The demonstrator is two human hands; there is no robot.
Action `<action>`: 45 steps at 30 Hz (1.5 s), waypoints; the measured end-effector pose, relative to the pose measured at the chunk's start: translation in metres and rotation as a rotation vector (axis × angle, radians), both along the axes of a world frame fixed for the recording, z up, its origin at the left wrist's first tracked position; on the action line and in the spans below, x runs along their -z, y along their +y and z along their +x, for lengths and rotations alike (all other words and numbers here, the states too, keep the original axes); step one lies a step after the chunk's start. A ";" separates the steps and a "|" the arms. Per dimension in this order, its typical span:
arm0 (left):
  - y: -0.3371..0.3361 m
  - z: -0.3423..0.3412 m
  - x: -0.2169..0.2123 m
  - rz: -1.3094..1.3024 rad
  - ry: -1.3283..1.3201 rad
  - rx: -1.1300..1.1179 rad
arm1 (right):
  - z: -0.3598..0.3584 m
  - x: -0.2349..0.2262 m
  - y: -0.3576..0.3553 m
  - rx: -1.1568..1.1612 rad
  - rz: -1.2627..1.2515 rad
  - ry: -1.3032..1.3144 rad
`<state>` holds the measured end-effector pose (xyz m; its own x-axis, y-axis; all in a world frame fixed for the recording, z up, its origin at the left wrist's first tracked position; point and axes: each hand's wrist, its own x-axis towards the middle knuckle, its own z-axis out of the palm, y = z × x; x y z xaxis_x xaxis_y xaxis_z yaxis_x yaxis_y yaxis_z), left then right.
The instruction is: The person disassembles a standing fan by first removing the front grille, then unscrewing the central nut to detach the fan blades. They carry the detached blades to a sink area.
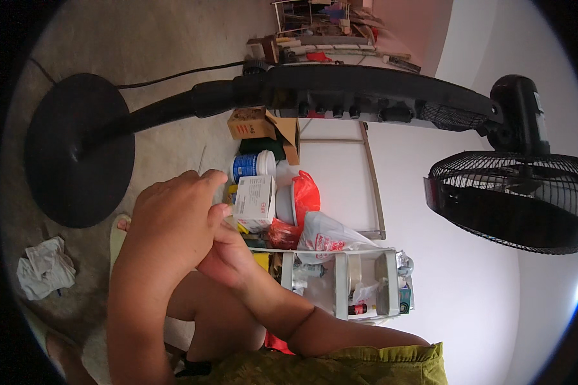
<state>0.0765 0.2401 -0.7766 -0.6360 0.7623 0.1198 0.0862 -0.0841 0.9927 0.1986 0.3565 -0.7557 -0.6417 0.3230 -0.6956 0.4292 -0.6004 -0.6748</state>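
The left hand [173,215] and the right hand [228,253] are meeting in front of the knees, the left one partly covering the right. A thin pale strand [203,159] is showing just beyond the left knuckles; whether either hand is gripping it is not clear. Near the fingertips, a white box [255,197] is sitting beside a blue-labelled bucket [263,163]. A red bag [307,192] and a white plastic bag [331,232] are bunching near a shelf rack [386,282]. A black fan [359,86] is stretching across the view, and a crumpled cloth [45,268] is lying on the floor [160,38].
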 end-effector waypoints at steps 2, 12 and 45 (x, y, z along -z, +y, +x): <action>0.000 0.001 0.000 -0.002 0.004 -0.001 | 0.000 -0.001 -0.001 -0.001 0.004 0.028; -0.002 0.002 -0.003 -0.024 0.059 -0.016 | 0.002 0.003 -0.002 0.033 0.054 -0.026; 0.016 0.021 -0.069 0.372 0.033 -0.037 | -0.005 0.005 -0.010 -0.084 0.013 0.134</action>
